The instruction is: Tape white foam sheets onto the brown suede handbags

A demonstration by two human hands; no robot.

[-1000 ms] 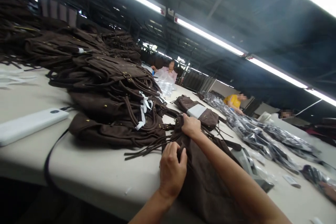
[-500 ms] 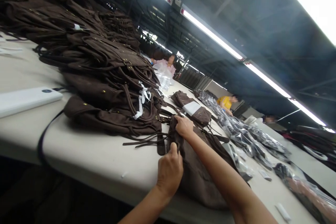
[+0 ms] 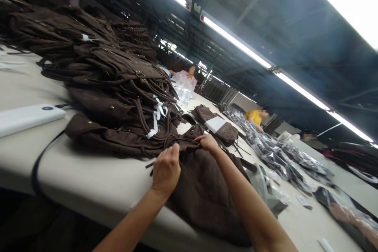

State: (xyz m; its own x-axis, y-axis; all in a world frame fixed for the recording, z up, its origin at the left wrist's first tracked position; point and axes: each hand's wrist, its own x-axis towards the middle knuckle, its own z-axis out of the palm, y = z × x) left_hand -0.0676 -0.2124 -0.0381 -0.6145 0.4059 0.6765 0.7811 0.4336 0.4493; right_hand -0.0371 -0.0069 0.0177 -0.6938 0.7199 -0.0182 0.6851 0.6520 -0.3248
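A dark brown fabric bag (image 3: 203, 193) lies at the table's front edge, its top gathered in folds. My left hand (image 3: 167, 167) is closed in a fist at the left end of the gathered top, with dark cord ends sticking out beside it. My right hand (image 3: 209, 142) pinches the far side of the same gathered top. What exactly lies inside each grip is partly hidden by the fingers. Just beyond them sits a smaller brown bag (image 3: 201, 112) with a white band (image 3: 215, 124) around it.
A high pile of brown bags (image 3: 118, 67) covers the left of the table (image 3: 103, 181). A white box-like device (image 3: 29, 119) is at far left. Plastic-wrapped items (image 3: 265, 145) line the right, near a grey tool (image 3: 267, 189). Two people (image 3: 189, 76) (image 3: 254, 118) are farther back.
My left hand has moved left and up, and my right hand slightly down. The bag's top, flatter before, is now bunched together between them. The view has shifted slightly.
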